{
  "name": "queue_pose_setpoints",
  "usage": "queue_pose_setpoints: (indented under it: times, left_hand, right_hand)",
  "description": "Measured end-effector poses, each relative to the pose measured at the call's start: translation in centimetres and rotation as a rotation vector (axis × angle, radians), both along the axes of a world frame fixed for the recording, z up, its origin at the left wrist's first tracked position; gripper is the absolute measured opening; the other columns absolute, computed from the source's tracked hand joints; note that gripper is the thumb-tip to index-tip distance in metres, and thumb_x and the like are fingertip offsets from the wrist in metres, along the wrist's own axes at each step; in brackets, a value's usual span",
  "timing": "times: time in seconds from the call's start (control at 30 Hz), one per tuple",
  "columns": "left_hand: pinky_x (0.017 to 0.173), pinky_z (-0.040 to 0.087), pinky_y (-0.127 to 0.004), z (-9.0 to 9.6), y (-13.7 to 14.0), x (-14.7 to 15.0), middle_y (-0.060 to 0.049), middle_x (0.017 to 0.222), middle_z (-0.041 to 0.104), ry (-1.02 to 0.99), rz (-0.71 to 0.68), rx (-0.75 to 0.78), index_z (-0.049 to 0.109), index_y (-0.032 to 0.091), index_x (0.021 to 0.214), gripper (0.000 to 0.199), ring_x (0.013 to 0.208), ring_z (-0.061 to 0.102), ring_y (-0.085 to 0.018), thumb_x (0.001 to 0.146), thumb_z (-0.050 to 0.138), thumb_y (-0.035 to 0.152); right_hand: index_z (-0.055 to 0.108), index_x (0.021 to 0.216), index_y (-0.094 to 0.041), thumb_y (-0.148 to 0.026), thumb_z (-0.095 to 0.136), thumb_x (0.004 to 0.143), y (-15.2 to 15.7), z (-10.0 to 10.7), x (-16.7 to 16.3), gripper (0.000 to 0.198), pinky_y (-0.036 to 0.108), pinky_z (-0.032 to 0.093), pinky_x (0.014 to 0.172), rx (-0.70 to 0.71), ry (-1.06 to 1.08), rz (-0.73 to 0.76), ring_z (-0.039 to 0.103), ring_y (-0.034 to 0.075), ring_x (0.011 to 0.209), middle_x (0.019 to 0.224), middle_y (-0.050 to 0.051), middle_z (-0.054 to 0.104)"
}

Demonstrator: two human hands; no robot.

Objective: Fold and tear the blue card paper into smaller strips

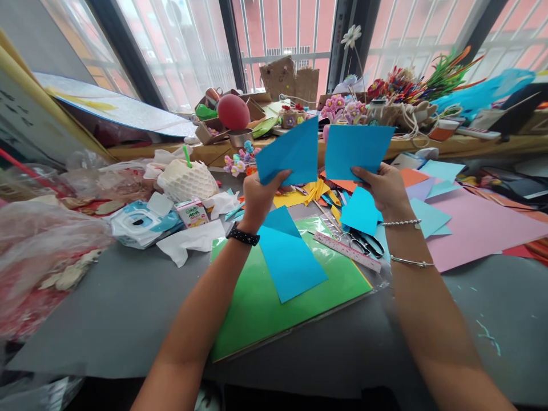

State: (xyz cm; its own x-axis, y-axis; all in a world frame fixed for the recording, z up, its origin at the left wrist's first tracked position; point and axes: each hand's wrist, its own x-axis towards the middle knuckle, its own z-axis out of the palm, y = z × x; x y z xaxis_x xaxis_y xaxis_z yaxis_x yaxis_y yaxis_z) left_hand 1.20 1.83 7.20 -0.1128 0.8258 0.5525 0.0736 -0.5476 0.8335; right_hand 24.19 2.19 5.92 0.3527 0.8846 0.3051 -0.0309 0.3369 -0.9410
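Note:
My left hand pinches a blue sheet of paper by its lower edge, thumb in front. A second blue sheet is held up in my right hand, its thumb also on the front. The two sheets stand upright side by side with a narrow gap between them. Below them a long blue paper strip lies on a green sheet pack in clear plastic. A pink ruler and scissors rest at the pack's right edge.
Wet wipes, a small carton and tissues sit at the left. Pink paper and other coloured sheets spread right. Yellow scraps lie behind the pack. A crowded ledge with a red balloon runs along the window.

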Motion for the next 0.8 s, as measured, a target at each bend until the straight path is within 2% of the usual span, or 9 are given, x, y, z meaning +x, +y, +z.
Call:
queue_pose_setpoints:
  times: [0.1, 0.17, 0.3, 0.4, 0.5, 0.57, 0.63, 0.7, 0.8]
  left_hand:
    - [0.048, 0.050, -0.020, 0.4, 0.5, -1.1, 0.000, 0.060, 0.064, -0.048, -0.029, -0.058, 0.058, 0.014, 0.068, 0.020, 0.051, 0.061, -0.013, 0.061, 0.066, 0.031]
    - [0.051, 0.051, -0.023, 0.5, 0.7, -1.8, -0.002, 0.066, 0.065, 0.019, -0.142, -0.201, 0.058, 0.013, 0.073, 0.024, 0.053, 0.062, -0.014, 0.059, 0.068, 0.030]
    - [0.054, 0.052, -0.029, -0.2, 0.9, -2.9, -0.008, 0.073, 0.066, 0.377, -0.519, -0.668, 0.060, 0.012, 0.082, 0.033, 0.055, 0.063, -0.017, 0.055, 0.071, 0.028]
    - [0.052, 0.050, -0.029, -1.2, 1.4, -3.4, -0.010, 0.073, 0.066, 0.589, -0.622, -0.817, 0.059, 0.012, 0.085, 0.036, 0.056, 0.062, -0.017, 0.057, 0.070, 0.032]
    - [0.052, 0.048, -0.028, -1.7, 2.1, -3.7, -0.008, 0.070, 0.065, 0.741, -0.584, -0.766, 0.061, 0.012, 0.079, 0.034, 0.056, 0.061, -0.017, 0.058, 0.067, 0.039]
    - [0.057, 0.047, -0.026, -1.6, 2.5, -3.7, -0.007, 0.074, 0.065, 0.793, -0.476, -0.593, 0.062, 0.013, 0.075, 0.033, 0.064, 0.060, -0.017, 0.058, 0.066, 0.042]
    - [0.065, 0.046, -0.026, -1.4, 2.6, -3.4, -0.007, 0.085, 0.064, 0.735, -0.288, -0.375, 0.062, 0.014, 0.079, 0.035, 0.077, 0.059, -0.017, 0.058, 0.066, 0.042]
    - [0.072, 0.045, -0.026, -1.2, 2.4, -2.8, -0.008, 0.095, 0.062, 0.574, -0.189, -0.239, 0.060, 0.014, 0.089, 0.038, 0.086, 0.057, -0.017, 0.063, 0.063, 0.041]
    - [0.071, 0.047, -0.026, -1.2, 2.0, -1.6, -0.008, 0.087, 0.063, 0.327, -0.362, -0.258, 0.059, 0.013, 0.092, 0.036, 0.080, 0.059, -0.014, 0.069, 0.057, 0.041]
  right_hand:
    - [0.059, 0.067, -0.020, -0.027, 0.071, 0.051, 0.3, -0.4, 0.9, 0.022, 0.025, 0.051, 0.052, -0.028, 0.030, -0.039, 0.058, 0.012, 0.060, 0.076, 0.002, 0.064]
    - [0.060, 0.070, -0.020, -0.028, 0.071, 0.051, 0.3, -0.5, 0.9, 0.023, 0.024, 0.051, 0.054, -0.039, 0.021, -0.012, 0.059, 0.012, 0.063, 0.080, 0.002, 0.064]
    - [0.062, 0.074, -0.019, -0.030, 0.069, 0.056, 0.0, -0.2, -0.1, 0.022, 0.025, 0.053, 0.059, -0.034, -0.027, 0.070, 0.061, 0.013, 0.069, 0.084, 0.002, 0.065]
    - [0.062, 0.072, -0.017, -0.031, 0.068, 0.058, -0.2, 0.0, -0.7, 0.021, 0.026, 0.053, 0.059, -0.049, -0.066, 0.086, 0.061, 0.014, 0.067, 0.083, 0.003, 0.065]
    - [0.062, 0.073, -0.017, -0.030, 0.068, 0.057, -0.3, 0.1, -0.8, 0.021, 0.027, 0.054, 0.061, -0.052, -0.056, 0.056, 0.062, 0.015, 0.069, 0.084, 0.004, 0.065]
    - [0.062, 0.075, -0.017, -0.030, 0.067, 0.058, -0.3, 0.1, -0.9, 0.022, 0.028, 0.055, 0.062, -0.049, -0.061, 0.062, 0.062, 0.016, 0.072, 0.086, 0.004, 0.065]
    - [0.062, 0.077, -0.016, -0.031, 0.066, 0.060, -0.4, 0.1, -1.2, 0.024, 0.028, 0.055, 0.063, -0.040, -0.087, 0.103, 0.062, 0.016, 0.075, 0.089, 0.005, 0.065]
    - [0.062, 0.080, -0.015, -0.033, 0.065, 0.061, -0.4, 0.0, -1.9, 0.027, 0.028, 0.055, 0.064, -0.039, -0.113, 0.158, 0.061, 0.017, 0.077, 0.091, 0.006, 0.064]
    - [0.062, 0.083, -0.014, -0.035, 0.065, 0.061, -0.4, -0.2, -3.1, 0.030, 0.028, 0.054, 0.065, -0.049, -0.139, 0.262, 0.061, 0.016, 0.076, 0.090, 0.007, 0.064]
